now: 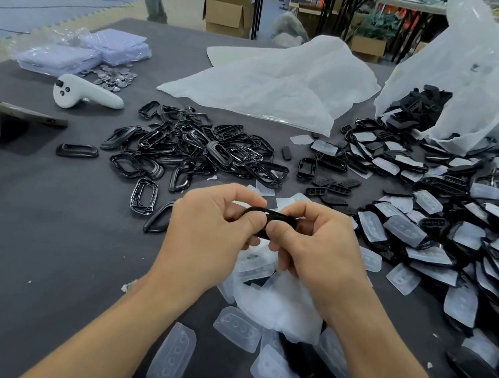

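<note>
Shell, black: hovering over the table centre. Left hand and right hand are pinching it, each grip closed on one end. Thumbs should be prying evenly; frames are lying at twelve o'clock.

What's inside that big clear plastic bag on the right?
A pile of black plastic parts sits inside the bag, spilling from its mouth onto the table. The cloudy, crumpled plastic hides how far back the pile goes.

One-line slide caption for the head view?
Left hand and right hand grip a black part over a table of black frames and translucent pads.
</note>
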{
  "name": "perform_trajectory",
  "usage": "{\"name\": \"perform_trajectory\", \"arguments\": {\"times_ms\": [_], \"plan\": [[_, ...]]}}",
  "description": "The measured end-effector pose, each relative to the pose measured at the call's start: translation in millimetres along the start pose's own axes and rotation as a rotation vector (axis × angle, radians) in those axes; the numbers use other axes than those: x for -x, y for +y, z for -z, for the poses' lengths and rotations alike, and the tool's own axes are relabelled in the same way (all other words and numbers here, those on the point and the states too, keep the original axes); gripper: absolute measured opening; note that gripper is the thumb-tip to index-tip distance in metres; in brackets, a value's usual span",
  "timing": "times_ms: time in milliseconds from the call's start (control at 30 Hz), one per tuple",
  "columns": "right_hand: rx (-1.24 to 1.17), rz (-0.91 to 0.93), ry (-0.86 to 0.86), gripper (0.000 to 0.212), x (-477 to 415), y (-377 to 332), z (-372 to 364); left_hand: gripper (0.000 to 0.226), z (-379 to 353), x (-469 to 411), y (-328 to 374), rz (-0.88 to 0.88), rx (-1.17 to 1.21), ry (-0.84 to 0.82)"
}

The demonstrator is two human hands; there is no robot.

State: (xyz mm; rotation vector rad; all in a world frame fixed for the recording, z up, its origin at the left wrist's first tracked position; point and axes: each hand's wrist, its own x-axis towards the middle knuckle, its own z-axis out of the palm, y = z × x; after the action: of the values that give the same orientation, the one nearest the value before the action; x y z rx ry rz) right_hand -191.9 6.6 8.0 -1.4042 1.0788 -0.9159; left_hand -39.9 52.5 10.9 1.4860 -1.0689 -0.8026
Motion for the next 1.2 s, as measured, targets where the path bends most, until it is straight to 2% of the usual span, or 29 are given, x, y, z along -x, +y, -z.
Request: {"name": "perform_trajectory", "arguments": {"times_ms": [200, 367, 500, 667, 767, 833, 867, 933, 1000, 1067, 1133, 1200], "plan": [[-0.128, -0.003, -0.028, 0.012, 1, -6, 2, 0.033, 0, 0, 1, -0.067, 0.023, 0.034], [-0.210, 0.009, 0.060, 0.009, 3, -7, -1, 0.028, 2, -1, 2, 0.061, 0.257, -0.071], [-0.221, 0.011, 0.087, 0.009, 2, -7, 1, 0.031, 2, -1, 2, 0.072, 0.290, -0.112], [0.057, 0.082, 0.050, 0.012, 3, -1, 0, 0.030, 2, -2, 0, 0.044, 0.157, -0.015], [0.041, 0.043, 0.021, 0.015, 3, -1, -2, 0.018, -2, 1, -2, -0.034, 0.025, 0.084], [-0.026, 0.027, 0.017, 0.017, 4, -4, -4, 0.014, -5, 3, -2, -0.054, 0.031, 0.143], [-0.077, 0.026, 0.023, 0.018, 5, -5, -5, 0.013, -6, 3, -1, -0.025, 0.098, 0.135], [-0.195, 0.023, 0.042, 0.017, 8, -7, -8, 0.007, -7, 5, 2, 0.066, 0.299, -0.002], [-0.259, 0.010, 0.037, 0.016, 10, -8, -12, 0.025, -10, 7, 0, 0.120, 0.426, -0.142], [-0.176, 0.008, 0.018, 0.017, 12, -8, -14, 0.030, -11, 6, -3, 0.117, 0.399, -0.101], [0.133, 0.065, 0.046, 0.020, 13, -6, -15, 0.023, -9, 2, -5, 0.050, 0.256, 0.037], [0.402, 0.167, 0.131, 0.019, 15, -4, -13, 0.022, -5, -2, -4, 0.007, 0.217, 0.135]]}}
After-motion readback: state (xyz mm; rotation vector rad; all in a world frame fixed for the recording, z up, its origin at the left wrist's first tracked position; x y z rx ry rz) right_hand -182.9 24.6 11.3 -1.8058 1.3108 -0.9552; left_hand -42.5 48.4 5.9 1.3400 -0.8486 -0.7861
